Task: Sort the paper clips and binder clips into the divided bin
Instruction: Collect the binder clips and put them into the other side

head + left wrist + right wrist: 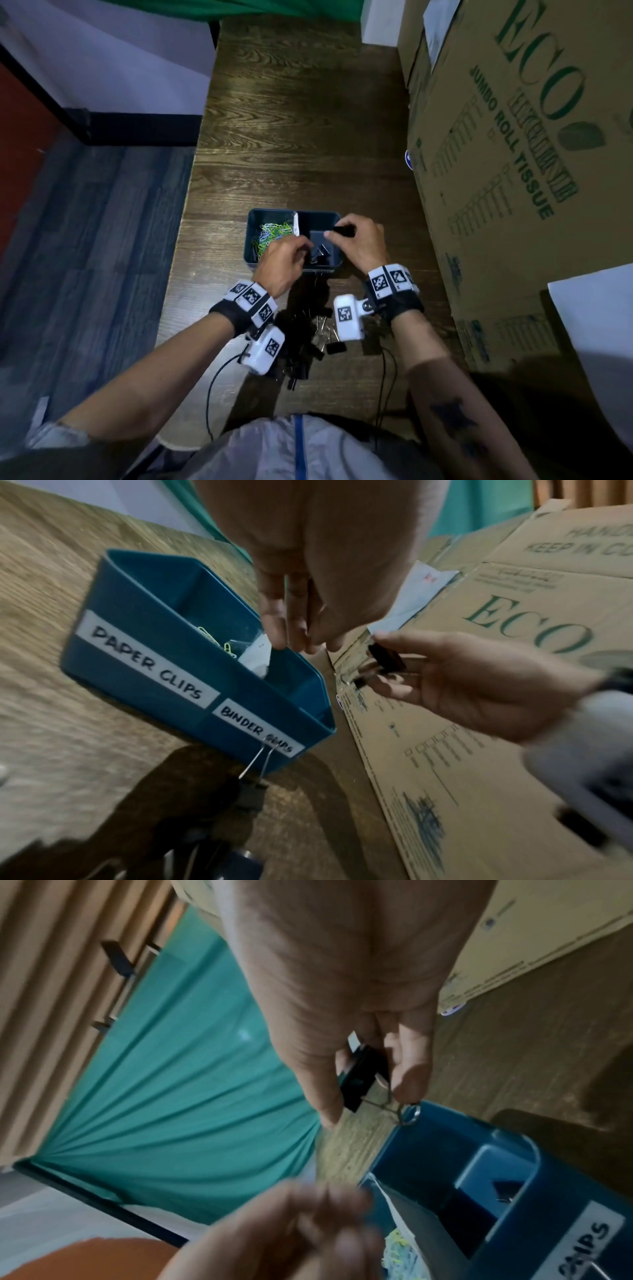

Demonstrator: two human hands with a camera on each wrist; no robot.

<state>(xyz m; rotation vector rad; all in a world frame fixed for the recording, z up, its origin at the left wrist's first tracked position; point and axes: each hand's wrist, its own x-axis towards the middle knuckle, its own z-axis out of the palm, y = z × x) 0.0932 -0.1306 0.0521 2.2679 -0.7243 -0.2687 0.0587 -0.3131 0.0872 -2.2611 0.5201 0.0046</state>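
Observation:
A blue divided bin (252, 240) stands on the wooden table, labelled "PAPER CLIPS" and "BINDER CLIPS" on its front wall (137, 674). Coloured paper clips (270, 233) fill its left compartment, and a few black binder clips (318, 256) lie in the right one. My right hand (334, 233) pinches a black binder clip (359, 1077) above the right compartment's far edge. My left hand (301, 642) hovers over the divider near the front, fingers hanging down together with nothing seen in them. A pile of black binder clips (305, 339) lies on the table between my wrists.
A large cardboard box (513, 137) walls off the table's right side, close to the bin. One binder clip (251, 794) leans against the bin's front wall. The table's left edge (191, 192) drops to the floor. Thin cables (383, 383) trail near the front edge.

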